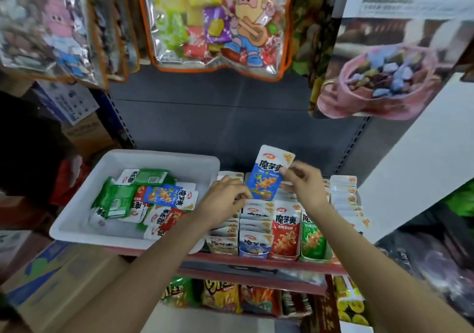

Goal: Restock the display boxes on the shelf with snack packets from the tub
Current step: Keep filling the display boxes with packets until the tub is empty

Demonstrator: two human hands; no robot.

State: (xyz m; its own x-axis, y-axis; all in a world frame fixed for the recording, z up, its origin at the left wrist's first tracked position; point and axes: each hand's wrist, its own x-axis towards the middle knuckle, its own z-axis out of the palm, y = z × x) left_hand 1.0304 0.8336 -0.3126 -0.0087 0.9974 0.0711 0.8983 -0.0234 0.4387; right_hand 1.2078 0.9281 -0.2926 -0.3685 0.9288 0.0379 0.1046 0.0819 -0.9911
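Pinching blue packet [266, 176] labelled 魔芋爽, right hand [304, 179] | left hand [223, 197] curled, touching display boxes [259, 230]

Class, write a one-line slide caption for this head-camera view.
Right hand holds a blue snack packet above the display boxes; white tub alongside.

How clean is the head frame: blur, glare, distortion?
Head view: centre is sharp, print on the blue packet in the right hand is readable; edges smear, with hanging bags at the left and the pink bowl picture soft; wide-angle bending splays the shelf uprights; glare streaks on the clear bag; lighting even, shadows faint.
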